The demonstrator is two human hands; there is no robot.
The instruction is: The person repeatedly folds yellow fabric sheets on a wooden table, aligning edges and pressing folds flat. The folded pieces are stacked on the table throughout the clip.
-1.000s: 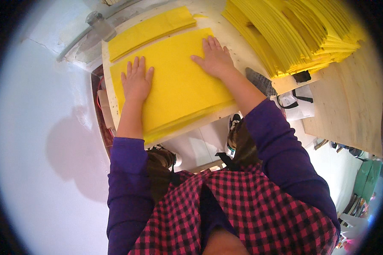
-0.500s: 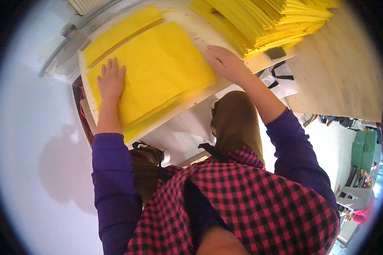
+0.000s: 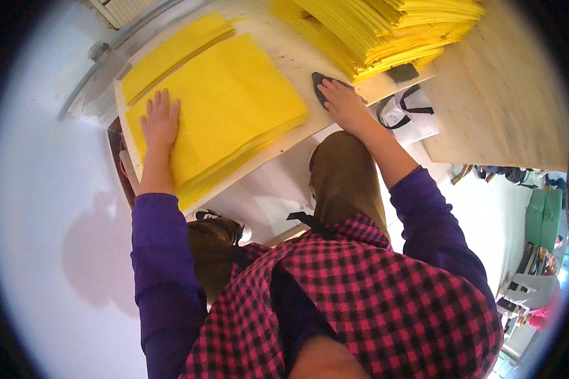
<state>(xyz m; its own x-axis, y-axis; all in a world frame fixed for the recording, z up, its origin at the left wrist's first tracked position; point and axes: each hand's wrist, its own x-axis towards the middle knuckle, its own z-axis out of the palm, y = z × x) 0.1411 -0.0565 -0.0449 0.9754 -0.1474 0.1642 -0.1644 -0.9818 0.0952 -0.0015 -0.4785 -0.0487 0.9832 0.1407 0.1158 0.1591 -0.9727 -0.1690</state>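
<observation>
Hands [image 3: 160, 123] [image 3: 348, 108] — on yellow sheets [image 3: 237, 104], dark pad [image 3: 318, 81]

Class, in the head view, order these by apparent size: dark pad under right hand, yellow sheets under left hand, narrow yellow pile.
1. Yellow sheets
2. Narrow yellow pile
3. Dark pad, partly covered by the right hand

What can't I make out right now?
In the head view:
Right hand: grip on the dark pad hidden by its own fingers.
Left hand on yellow sheets: palm hidden by its back.
Big yellow stack: far end cut off by the upper edge.
Far-right clutter: too small and blurred.
</observation>
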